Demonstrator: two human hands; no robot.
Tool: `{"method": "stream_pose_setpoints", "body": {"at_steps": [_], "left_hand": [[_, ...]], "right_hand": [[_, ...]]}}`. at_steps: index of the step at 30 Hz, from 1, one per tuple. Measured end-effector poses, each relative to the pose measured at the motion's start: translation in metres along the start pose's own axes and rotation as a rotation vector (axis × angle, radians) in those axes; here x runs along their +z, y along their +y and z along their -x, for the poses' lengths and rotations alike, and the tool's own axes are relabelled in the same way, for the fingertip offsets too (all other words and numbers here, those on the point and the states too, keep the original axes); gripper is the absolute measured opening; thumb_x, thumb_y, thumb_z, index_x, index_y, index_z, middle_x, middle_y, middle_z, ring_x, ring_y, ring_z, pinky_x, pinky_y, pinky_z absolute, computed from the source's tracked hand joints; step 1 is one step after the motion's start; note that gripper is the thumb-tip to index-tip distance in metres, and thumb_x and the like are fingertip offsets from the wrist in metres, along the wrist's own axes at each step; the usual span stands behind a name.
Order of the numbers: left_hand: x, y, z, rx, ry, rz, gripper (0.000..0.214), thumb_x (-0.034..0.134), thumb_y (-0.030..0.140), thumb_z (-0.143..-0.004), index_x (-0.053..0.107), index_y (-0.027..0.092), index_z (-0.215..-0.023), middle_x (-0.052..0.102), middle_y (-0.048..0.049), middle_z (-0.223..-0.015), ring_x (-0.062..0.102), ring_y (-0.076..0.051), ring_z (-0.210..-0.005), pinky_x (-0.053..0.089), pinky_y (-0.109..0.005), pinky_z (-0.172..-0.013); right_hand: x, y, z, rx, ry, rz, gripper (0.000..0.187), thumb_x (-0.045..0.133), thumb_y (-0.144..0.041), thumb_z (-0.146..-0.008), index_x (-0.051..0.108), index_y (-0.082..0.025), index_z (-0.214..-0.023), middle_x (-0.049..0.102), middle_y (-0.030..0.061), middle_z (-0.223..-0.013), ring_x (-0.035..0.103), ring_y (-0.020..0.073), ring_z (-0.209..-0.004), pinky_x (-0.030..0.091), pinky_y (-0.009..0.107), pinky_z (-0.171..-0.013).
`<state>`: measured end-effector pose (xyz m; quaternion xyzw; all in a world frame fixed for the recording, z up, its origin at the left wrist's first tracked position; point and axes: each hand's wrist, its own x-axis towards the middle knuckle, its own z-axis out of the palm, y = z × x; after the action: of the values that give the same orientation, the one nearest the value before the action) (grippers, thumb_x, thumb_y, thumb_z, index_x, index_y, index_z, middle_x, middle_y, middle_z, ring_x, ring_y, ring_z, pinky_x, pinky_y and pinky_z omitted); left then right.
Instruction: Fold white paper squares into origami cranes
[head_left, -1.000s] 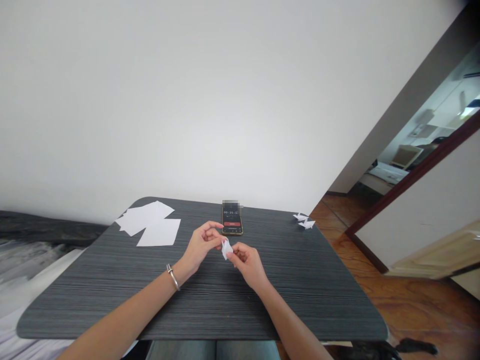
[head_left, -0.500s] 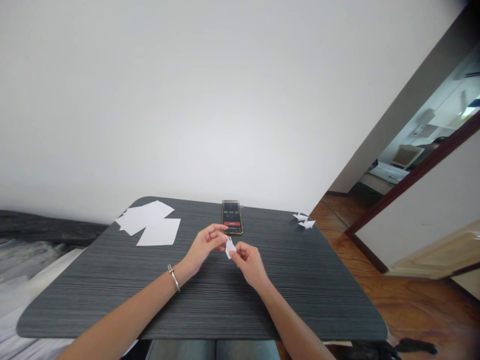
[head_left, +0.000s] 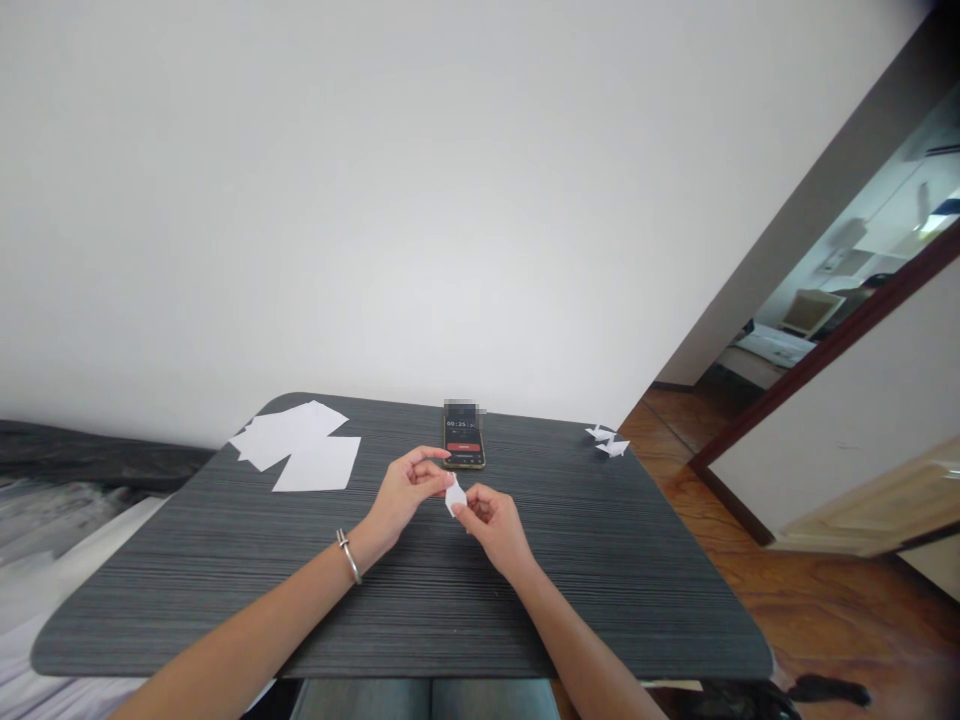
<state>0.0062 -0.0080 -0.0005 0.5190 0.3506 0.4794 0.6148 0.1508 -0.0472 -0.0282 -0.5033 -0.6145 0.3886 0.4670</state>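
Note:
A small folded piece of white paper (head_left: 456,495) is held up over the table between my two hands. My left hand (head_left: 407,488), with a silver bracelet at the wrist, pinches its upper tip between thumb and fingers, the index finger stretched out above. With thumb and bent fingers, my right hand (head_left: 491,522) grips the paper's lower right side. The finer folds are too small to make out. Just beyond the hands lies a phone (head_left: 465,440) showing a running timer.
Loose white paper sheets (head_left: 319,462) overlap at the table's left back. Two folded paper figures (head_left: 613,447) stand near the back right corner. The dark wood-grain table (head_left: 637,580) meets a white wall (head_left: 465,220). A doorway opens at the right.
The folded paper has shifted slightly left, and its upper tip is now between my left thumb and fingers. My right hand has moved a little left with it.

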Motion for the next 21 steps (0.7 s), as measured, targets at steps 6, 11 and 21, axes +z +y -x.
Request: {"method": "stream_pose_setpoints", "body": {"at_steps": [6, 11, 21], "left_hand": [[0.001, -0.002, -0.001, 0.037, -0.03, 0.021, 0.03, 0.068, 0.023, -0.065, 0.057, 0.013, -0.091, 0.065, -0.002, -0.073, 0.059, -0.014, -0.067, 0.046, -0.026, -0.064], [-0.002, -0.012, -0.002, 0.023, -0.15, -0.032, 0.028, 0.069, 0.021, -0.064, 0.058, 0.013, -0.088, 0.063, -0.0033, -0.078, 0.059, -0.013, -0.071, 0.046, -0.027, -0.07], [0.001, -0.01, -0.001, 0.047, -0.079, -0.077, 0.021, 0.066, 0.02, -0.066, 0.055, 0.012, -0.083, 0.061, -0.0007, -0.068, 0.057, -0.011, -0.062, 0.045, -0.023, -0.061]], "right_hand": [[-0.001, 0.001, -0.002, 0.007, 0.013, -0.118, 0.025, 0.055, -0.031, -0.073, 0.043, -0.018, -0.055, 0.043, -0.0061, -0.044, 0.037, 0.0075, -0.04, 0.027, 0.02, -0.042], [-0.002, 0.003, -0.004, 0.049, 0.083, -0.17, 0.028, 0.056, -0.036, -0.073, 0.045, -0.018, -0.055, 0.044, -0.0063, -0.041, 0.035, 0.0067, -0.036, 0.025, 0.019, -0.039], [-0.002, 0.001, -0.004, 0.065, 0.068, -0.246, 0.026, 0.059, -0.038, -0.071, 0.048, -0.017, -0.06, 0.047, -0.0061, -0.042, 0.035, 0.0055, -0.034, 0.024, 0.017, -0.035]]}}
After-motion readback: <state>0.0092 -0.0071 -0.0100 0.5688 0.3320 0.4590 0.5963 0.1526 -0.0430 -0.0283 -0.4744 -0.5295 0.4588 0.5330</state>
